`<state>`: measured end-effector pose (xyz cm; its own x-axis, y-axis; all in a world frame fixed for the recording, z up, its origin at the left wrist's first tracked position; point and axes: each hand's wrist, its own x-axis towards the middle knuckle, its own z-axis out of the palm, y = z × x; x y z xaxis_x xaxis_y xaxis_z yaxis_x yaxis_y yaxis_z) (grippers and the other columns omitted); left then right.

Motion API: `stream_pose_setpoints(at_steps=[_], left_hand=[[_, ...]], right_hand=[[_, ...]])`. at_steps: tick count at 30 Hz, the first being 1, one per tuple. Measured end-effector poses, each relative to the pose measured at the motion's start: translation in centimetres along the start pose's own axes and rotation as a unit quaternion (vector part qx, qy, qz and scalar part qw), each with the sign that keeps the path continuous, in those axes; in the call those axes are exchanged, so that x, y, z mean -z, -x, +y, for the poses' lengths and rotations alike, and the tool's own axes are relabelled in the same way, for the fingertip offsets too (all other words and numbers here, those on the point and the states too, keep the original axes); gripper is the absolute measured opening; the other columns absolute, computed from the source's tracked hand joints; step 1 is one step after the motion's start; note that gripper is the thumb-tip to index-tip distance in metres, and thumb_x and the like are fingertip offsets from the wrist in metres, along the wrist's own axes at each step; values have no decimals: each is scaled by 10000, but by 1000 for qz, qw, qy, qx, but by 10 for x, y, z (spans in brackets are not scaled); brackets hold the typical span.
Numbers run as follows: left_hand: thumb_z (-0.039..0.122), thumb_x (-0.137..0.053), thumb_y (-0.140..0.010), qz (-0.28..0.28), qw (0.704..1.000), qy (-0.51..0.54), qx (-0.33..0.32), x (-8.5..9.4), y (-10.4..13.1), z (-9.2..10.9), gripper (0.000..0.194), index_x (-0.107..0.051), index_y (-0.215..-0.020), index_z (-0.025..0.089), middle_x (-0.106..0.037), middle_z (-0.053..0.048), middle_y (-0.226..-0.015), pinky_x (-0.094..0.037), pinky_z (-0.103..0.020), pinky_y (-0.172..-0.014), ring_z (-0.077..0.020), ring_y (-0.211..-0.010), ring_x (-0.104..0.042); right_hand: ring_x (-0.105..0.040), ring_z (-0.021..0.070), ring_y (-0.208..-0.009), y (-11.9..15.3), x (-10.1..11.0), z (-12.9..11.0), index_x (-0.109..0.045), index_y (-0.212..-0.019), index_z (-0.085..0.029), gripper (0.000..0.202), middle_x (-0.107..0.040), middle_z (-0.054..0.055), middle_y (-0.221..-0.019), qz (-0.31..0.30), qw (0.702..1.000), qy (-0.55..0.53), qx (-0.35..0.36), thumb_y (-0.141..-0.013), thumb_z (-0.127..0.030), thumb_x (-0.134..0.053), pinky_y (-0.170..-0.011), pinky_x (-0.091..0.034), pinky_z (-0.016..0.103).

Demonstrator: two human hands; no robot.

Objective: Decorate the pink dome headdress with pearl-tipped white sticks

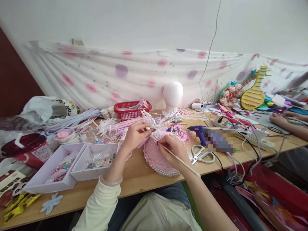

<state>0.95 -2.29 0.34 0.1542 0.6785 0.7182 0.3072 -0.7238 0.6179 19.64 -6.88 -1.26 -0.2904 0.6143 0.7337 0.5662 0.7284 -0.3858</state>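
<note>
In front of me on the table sits a pink, ribbed, dome-shaped headpiece (pixel 156 157) with a row of pearls along its lower rim. White and lilac tufts and beaded sprays (pixel 166 118) rise from its top. My left hand (pixel 138 134) is at the upper left of it, fingertips pinched together at the tufts; what they grip is hidden. My right hand (pixel 175 149) is closed around a thin cream-coloured stick (pixel 187 166), which points down to the right with a thicker pale end. Its fingertips touch the front of the headpiece near the tufts.
Two white boxes of beads (pixel 79 179) stand at left, beside a red basket (pixel 132 115) farther back. Behind the headpiece is a white foam head (pixel 173 94). Scissors (pixel 202 155), a blue glue gun (pixel 198 133) and cabled power strips (pixel 255 138) lie right. Another person's hands (pixel 279 120) show far right.
</note>
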Motion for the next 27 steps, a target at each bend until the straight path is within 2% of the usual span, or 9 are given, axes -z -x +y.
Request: stream_pose_setpoints(at_steps=[7,14,27], left_hand=[[272,-728,-766,13,1000,-9,26,-2,2,-3,101,-728,-769,172,-707,-42,-777,-486,-276,-666,-169,-739,-625],[258,-739,-757,16,999,-41,14,-2,3,-1,109,-698,-702,174,-677,-25,-727,-451,-247,-596,-150,-694,-595],[295,-736,-758,32,998,-52,16,-5,3,-3,122,-724,-730,178,-722,-28,-764,-509,-280,-686,-166,-724,-642]], right_hand=[[-532,161,-674,5,-3,4,-541,-785,-208,81,-590,7,-706,23,1000,4,4,-825,-139,-525,-638,-386,279],[-535,165,-668,7,-5,4,-585,-968,-203,149,-591,-12,-664,30,999,-6,-15,-855,-141,-510,-653,-400,286],[-538,155,-649,7,-5,3,-595,-926,-207,113,-598,-11,-659,34,998,-18,-40,-865,-162,-511,-643,-397,283]])
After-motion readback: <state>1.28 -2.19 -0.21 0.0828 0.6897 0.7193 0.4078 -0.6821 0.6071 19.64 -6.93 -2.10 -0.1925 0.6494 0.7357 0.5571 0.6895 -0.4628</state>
